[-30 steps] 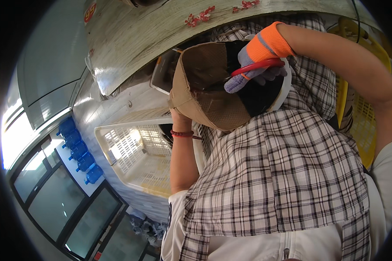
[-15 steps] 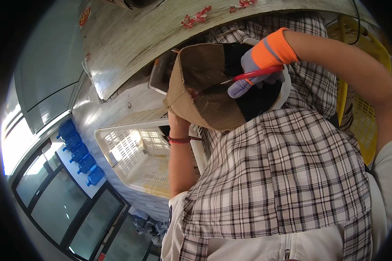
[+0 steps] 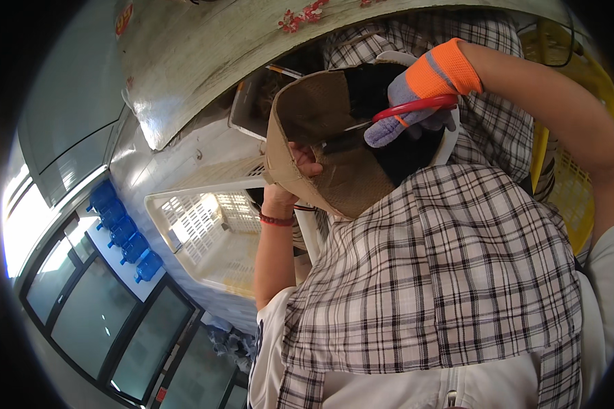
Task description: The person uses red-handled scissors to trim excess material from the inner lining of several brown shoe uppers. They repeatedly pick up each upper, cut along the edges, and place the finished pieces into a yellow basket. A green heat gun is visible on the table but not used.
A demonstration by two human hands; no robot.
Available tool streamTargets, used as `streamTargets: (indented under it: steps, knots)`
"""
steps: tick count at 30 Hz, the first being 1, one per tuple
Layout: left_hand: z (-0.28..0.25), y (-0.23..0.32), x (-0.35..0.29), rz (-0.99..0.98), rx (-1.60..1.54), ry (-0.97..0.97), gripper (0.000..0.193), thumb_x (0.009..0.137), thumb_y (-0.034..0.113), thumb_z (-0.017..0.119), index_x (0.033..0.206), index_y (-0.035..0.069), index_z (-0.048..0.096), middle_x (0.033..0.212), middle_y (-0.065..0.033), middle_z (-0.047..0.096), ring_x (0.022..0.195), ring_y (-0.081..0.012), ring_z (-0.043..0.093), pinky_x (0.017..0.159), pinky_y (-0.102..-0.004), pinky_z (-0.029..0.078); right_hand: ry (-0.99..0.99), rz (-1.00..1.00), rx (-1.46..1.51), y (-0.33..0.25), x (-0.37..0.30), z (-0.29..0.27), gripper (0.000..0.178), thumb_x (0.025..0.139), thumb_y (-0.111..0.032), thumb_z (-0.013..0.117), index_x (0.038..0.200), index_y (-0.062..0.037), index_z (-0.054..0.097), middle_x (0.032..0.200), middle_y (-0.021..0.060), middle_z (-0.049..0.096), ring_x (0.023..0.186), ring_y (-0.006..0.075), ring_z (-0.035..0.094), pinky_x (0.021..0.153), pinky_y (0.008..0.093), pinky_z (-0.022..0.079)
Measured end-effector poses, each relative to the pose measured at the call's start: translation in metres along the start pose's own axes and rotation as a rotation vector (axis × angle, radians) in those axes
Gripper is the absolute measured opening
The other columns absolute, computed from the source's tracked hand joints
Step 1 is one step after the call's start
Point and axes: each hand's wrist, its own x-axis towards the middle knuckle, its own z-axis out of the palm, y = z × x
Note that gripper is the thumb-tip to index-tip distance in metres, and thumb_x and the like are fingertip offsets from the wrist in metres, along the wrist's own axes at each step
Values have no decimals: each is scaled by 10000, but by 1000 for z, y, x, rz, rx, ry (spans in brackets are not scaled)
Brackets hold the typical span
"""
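so it's the left head fisheye, looking down on the hands (image 3: pixel 401 90) from close up, edge of the worktop (image 3: pixel 211 71) bowing across the upper part.

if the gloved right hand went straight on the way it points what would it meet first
Likely the brown inside of the cap, reached first by its red-handled scissors, close to the left hand's fingers; depth is unclear.

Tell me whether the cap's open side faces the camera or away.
Toward the camera: the cap shows its inner panels, with part of the left hand inside.
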Motion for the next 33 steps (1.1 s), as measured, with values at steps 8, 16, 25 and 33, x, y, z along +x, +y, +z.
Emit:
streamTargets:
  steps: [8, 16, 25, 33]
  knots:
    - [5, 11, -9, 127, 427, 30, 317, 771, -52, 698, 1070, 43, 653, 1074, -89, 615, 1002, -211, 587, 900, -347, 486, 35, 67, -84, -22, -9, 0, 656, 911, -621, 497, 897, 9, 679, 617, 77, 618, 529, 170, 646, 494, 276, 559]
    - [20, 15, -3, 123, 455, 279, 288, 835, 76, 698, 1104, -4, 630, 930, -70, 651, 824, -177, 630, 741, -297, 523, 54, 55, -67, -7, 6, 4, 836, 851, -747, 452, 948, 56, 665, 710, 138, 648, 571, 227, 674, 559, 326, 592]
    - [-9, 10, 9, 399, 1138, 227, 320, 875, 97, 661, 1173, 14, 583, 974, -62, 657, 821, -159, 630, 747, -318, 529, 56, -30, -132, 11, 9, -3, 418, 953, -363, 546, 971, 35, 673, 651, 102, 638, 574, 185, 671, 512, 271, 572]
    - [-32, 2, 20, 382, 1325, 267, 313, 833, 111, 682, 1132, 57, 609, 969, -66, 655, 855, -219, 628, 739, -340, 516, -7, -58, -63, 6, 4, -7, 548, 972, -476, 466, 947, 27, 681, 650, 95, 652, 595, 185, 684, 529, 283, 565]
